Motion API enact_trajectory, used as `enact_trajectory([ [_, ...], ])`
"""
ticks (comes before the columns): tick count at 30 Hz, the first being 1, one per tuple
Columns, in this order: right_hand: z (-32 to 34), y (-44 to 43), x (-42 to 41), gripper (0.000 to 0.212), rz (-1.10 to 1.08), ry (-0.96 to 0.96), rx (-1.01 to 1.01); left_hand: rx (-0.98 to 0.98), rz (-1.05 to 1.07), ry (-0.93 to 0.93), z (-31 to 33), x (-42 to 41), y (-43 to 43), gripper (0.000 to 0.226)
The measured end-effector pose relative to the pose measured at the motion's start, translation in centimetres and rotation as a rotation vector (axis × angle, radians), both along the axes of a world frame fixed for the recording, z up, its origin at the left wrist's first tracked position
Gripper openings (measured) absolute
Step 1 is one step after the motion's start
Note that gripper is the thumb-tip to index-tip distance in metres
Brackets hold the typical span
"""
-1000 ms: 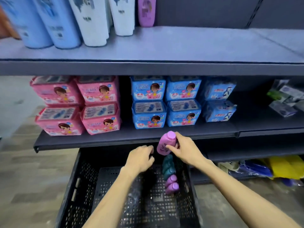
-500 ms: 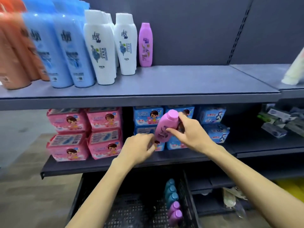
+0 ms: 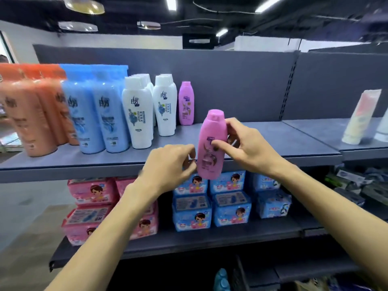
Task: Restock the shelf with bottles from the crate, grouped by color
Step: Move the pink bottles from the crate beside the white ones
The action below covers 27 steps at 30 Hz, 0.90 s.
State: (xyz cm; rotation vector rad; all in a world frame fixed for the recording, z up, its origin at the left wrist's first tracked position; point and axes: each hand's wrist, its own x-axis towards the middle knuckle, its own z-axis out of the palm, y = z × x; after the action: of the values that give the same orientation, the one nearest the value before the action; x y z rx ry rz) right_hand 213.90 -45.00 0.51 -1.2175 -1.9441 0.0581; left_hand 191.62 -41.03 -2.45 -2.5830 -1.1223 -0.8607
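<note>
The right hand [image 3: 247, 152] grips the held pink bottle [image 3: 212, 143], to be set next just right of the standing pink bottle [image 3: 186, 103]; the left hand [image 3: 170, 164] curls beside it, grip not clear.

Arms outstretched, right grip [image 3: 247, 148] pinching the bottle [image 3: 212, 141], left grip [image 3: 168, 164] curled alongside.

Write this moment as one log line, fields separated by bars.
right hand: holds pink bottle, cap up | left hand: curled beside it, contact unclear | shelf: second pink bottle stands beside white bottles
</note>
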Motion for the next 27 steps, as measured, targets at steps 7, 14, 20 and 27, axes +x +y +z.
enact_trajectory([
  [7, 6.4, 1.3, 0.0, 0.035, 0.002, -0.009, 0.055, 0.111, 0.028, -0.035, 5.3, 0.1, 1.7, 0.012],
  [14, 8.3, 2.6, 0.3, 0.034, 0.011, 0.018, 0.024, 0.136, 0.070, -0.002, 8.2, 0.1, 3.4, 0.016],
  [20, 8.1, 4.0, 0.4, 0.035, -0.009, -0.006, -0.005, 0.136, 0.088, 0.022, 8.4, 0.2, 4.4, 0.018],
  [27, 6.3, 7.5, 0.8, 0.033, -0.057, -0.062, -0.120, 0.173, 0.158, 0.218, 7.6, 0.9, 6.5, 0.019],
])
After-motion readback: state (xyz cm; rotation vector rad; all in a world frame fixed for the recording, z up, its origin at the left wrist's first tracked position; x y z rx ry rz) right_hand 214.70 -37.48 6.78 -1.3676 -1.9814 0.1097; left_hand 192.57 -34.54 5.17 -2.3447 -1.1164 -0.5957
